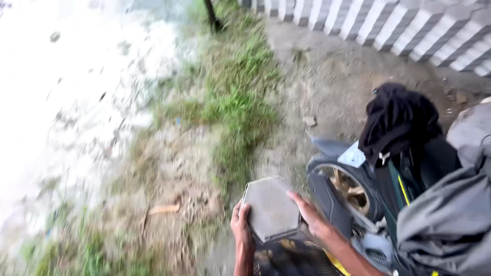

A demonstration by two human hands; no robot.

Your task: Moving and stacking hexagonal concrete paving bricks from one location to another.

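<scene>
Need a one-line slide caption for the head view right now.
Both hands, left hand and right hand, grip a grey hexagonal paving block beside a parked motorbike.

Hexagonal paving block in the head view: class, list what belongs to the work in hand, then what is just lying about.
In hand:
- grey hexagonal paving block
- left hand, gripping its left edge
- right hand, on its right edge

Lying about:
- motorbike
- black cloth on it
- grass strip
- striped kerb

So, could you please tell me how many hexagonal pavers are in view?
1. The grey paver sits between both hands, left hand on its left edge, right hand on its right edge, beside the motorbike wheel. Others may lie hidden beneath it.
</scene>
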